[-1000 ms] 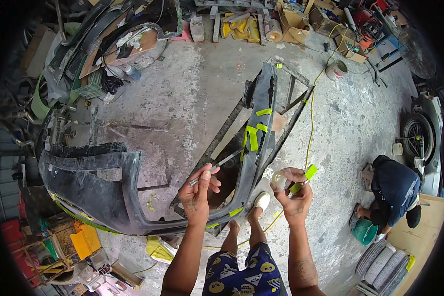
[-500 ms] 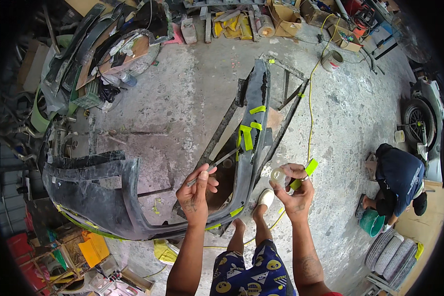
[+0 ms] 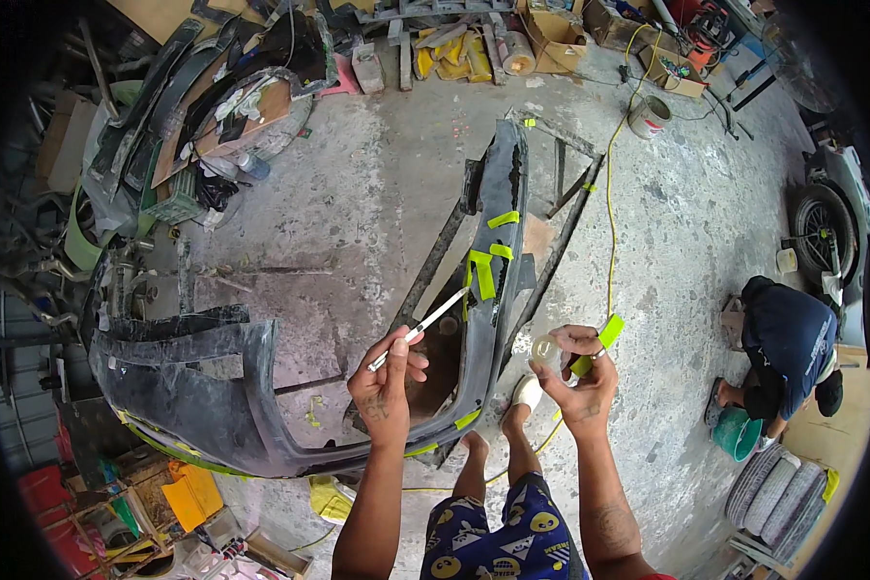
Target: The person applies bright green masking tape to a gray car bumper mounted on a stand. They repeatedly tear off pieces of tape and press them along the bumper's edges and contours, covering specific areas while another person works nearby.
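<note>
Between the thumb and fingers of my left hand [image 3: 389, 377] is a slim, straight stick [image 3: 441, 318], pale with a dark band partway along. Its far end points up and right toward the green tape strips [image 3: 483, 275] on a dark bumper-like car body part [image 3: 488, 353]; whether it touches is unclear. My right hand [image 3: 582, 375] pinches a small, round, see-through thing [image 3: 545, 350], its exact kind unclear. Bright green tape pieces [image 3: 611, 331] stick out by that hand's fingers. The curved dark part stretches from the left round to the far middle, resting on a dark frame [image 3: 562, 253].
On the right a person in a dark shirt [image 3: 788, 333] bends over a green bucket [image 3: 736, 434]. Stacked tyres [image 3: 778, 498] stand below. A yellow cord [image 3: 610, 261] crosses the concrete floor. Old car panels [image 3: 164, 106] pile up at the far left; a paint tin [image 3: 650, 116] stands far right.
The stick in my left hand has turned a little and now looks white rather than grey. My view has shifted slightly. Both hands keep their hold.
</note>
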`<state>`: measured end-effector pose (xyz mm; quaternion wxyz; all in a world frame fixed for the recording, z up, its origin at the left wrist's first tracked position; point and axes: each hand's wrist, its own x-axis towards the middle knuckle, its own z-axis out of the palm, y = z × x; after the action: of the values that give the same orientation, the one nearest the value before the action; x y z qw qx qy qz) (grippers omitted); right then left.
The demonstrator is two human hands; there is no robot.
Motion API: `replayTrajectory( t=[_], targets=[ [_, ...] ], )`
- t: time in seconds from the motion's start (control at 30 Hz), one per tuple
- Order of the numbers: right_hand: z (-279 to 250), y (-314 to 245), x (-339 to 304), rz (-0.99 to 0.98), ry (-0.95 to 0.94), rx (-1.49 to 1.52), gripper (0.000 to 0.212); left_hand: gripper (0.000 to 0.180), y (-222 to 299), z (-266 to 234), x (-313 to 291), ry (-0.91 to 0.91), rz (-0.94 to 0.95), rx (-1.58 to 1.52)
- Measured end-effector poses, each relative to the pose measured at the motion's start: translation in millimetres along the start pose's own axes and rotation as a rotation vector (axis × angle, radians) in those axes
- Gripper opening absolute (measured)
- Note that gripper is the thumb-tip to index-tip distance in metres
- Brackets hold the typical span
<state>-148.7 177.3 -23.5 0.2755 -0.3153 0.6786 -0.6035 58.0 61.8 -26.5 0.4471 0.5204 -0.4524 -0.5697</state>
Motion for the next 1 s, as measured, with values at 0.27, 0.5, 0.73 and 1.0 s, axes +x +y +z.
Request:
replayTrajectory(
  t=[0.27,0.5,0.73,1.0],
  targets=[
    [0,-5,1,0.0,-0.004,-0.016,0.036,0.028,-1,2,1,-0.008,0.003,-0.014],
    [2,-4,1,0.011,-0.014,-0.065,0.035,0.028,-2,2,3,-0.003,-0.036,-0.029],
    [3,-1,2,-0.001,-0.02,-0.058,0.036,0.028,-4,-5,0,-0.021,-0.049,-0.062],
    [5,-3,5,-0.008,-0.016,-0.059,0.034,0.028,-4,-7,-4,0.006,-0.039,-0.073]
  ],
)
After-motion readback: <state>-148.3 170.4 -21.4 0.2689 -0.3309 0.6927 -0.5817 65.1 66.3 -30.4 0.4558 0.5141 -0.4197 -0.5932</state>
